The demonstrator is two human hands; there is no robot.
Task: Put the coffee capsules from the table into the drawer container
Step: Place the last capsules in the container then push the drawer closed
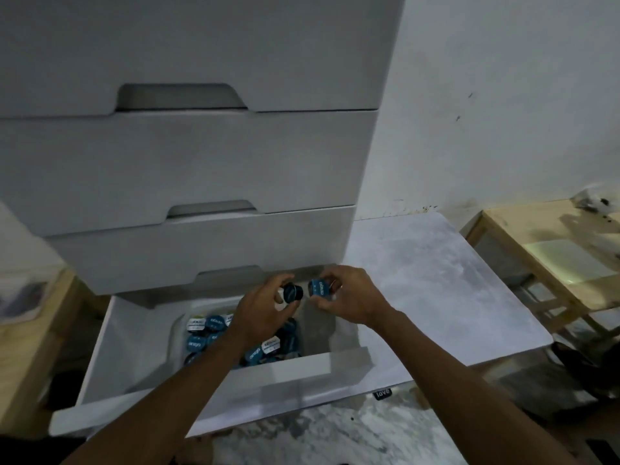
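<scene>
Beside a bare marble-look table, over the open bottom drawer, my left hand and right hand each pinch a coffee capsule, best lowered into the container beside those already inside, not dropped.

The pulled-out white bottom drawer stands open from above — its left side is filled with blue-lidded coffee capsules, its right side bare. The closed grey drawer front overhangs its back edge — the marbled white tabletop alongside lies bare.
</scene>
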